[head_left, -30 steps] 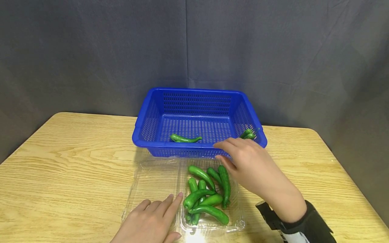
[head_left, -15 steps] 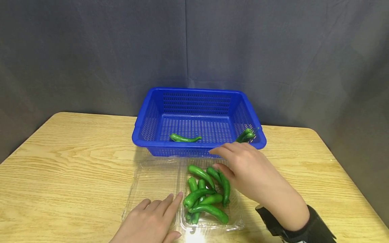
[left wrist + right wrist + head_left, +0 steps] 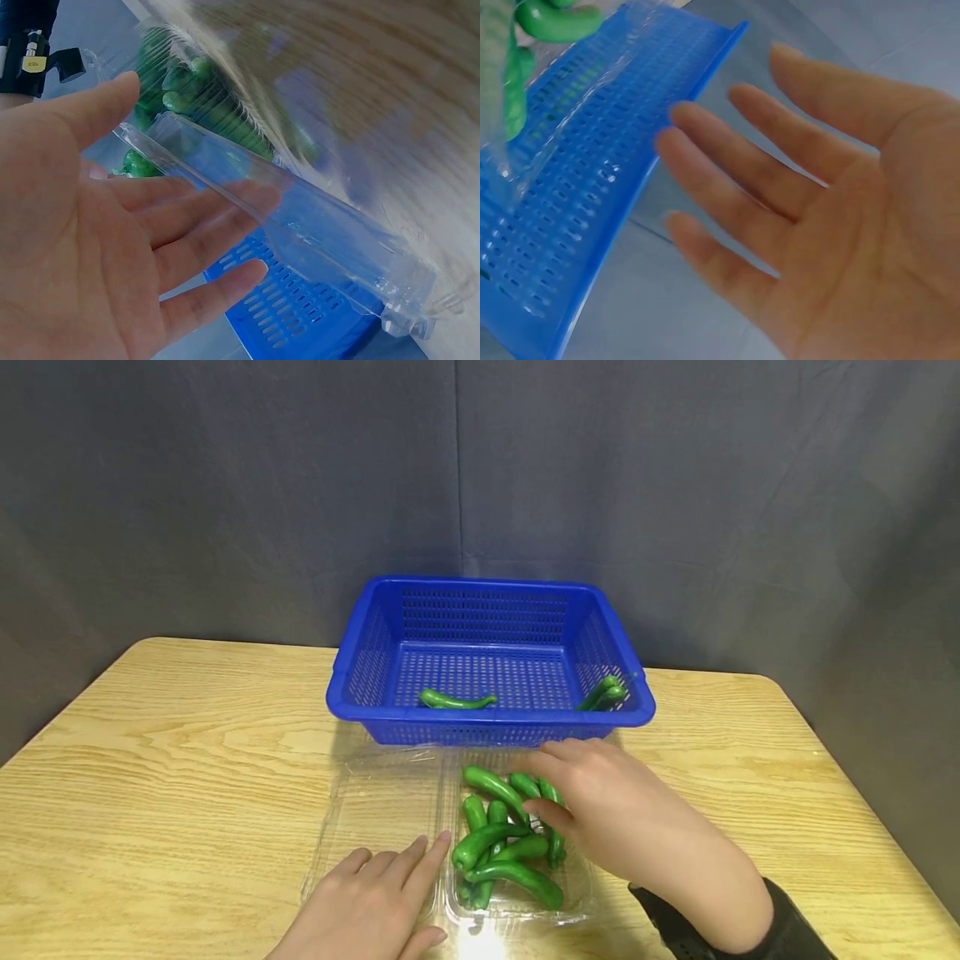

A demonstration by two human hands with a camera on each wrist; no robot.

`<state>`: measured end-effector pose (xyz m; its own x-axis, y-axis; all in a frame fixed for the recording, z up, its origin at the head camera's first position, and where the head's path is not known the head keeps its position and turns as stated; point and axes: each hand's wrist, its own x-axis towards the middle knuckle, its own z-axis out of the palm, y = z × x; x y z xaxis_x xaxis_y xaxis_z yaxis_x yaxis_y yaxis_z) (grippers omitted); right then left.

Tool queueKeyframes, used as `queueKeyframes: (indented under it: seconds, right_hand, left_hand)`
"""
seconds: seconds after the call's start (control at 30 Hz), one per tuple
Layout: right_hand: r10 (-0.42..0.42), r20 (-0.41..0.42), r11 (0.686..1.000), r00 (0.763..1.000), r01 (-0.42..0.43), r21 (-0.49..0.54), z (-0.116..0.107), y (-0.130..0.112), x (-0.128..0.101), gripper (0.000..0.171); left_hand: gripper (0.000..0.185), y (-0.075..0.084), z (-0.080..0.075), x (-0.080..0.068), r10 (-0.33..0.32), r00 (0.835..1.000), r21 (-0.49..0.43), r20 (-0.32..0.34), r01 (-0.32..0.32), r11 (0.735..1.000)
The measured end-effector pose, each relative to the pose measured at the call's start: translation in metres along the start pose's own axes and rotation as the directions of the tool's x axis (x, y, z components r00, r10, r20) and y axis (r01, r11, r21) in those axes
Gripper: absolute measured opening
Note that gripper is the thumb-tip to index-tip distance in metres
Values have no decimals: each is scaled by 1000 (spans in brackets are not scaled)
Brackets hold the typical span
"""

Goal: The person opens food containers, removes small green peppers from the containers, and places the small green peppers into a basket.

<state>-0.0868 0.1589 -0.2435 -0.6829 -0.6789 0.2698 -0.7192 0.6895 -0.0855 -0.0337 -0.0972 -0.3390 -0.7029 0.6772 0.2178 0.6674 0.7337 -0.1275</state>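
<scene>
A clear plastic clamshell box lies unfolded on the table, its lid [image 3: 386, 797] to the left and its tray [image 3: 577, 897] to the right. Several green peppers [image 3: 517, 878] are piled loosely in the tray. My left hand [image 3: 367, 902] rests on the lid with fingers extended, the index fingertip by the hinge; the left wrist view [image 3: 142, 232] shows its palm through and beside the clear plastic. Over the tray's right side hovers my right hand [image 3: 630, 827], partly hiding the peppers there. In the right wrist view, its fingers [image 3: 735, 191] are loosely spread and hold nothing.
Behind the box stands a blue perforated basket [image 3: 480, 731]. Inside it are a curved green pepper [image 3: 456, 700] at the front and some more [image 3: 603, 692] in the right corner. The wooden table [image 3: 187, 760] meets a grey curtain [image 3: 300, 510] at the back.
My right hand has come down and nearer from the basket's front rim to over the peppers in the tray. The left hand has stayed in place.
</scene>
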Motion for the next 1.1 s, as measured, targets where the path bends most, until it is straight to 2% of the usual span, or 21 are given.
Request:
queueKeyframes:
  seconds: [0.1,0.27,0.5,0.63,0.8,0.97,1.1]
  right_hand:
    - [22,85,999,996,-25,34,-1,-4,-3,29]
    - [59,216,995,974,-75,63,-1,-7,-7,33]
    - [72,324,992,943,-102,76,6,-11,-14,40]
    - [48,369,992,928,-88,93,11,-16,-14,43]
    - [6,391,995,920,-46,93,15,-24,-14,46]
    - [-14,398,996,917,-23,89,17,-31,-15,43]
    - [-29,415,996,909,-10,92,19,-35,-15,38]
  left_hand:
    - [72,0,-1,0,-1,1000,-9,19,1,1000]
    - [72,-1,-2,1,-5,999,-19,45,6,1000]
    - [73,0,-1,0,-7,999,-12,35,7,1000]
    - [73,0,0,-1,-11,999,-13,36,12,1000]
    - [74,1,1,-1,2,1000,6,-2,-2,1000]
    - [75,0,1,-1,-13,999,-10,52,13,1000]
    - [74,0,2,-1,-15,998,-11,59,15,1000]
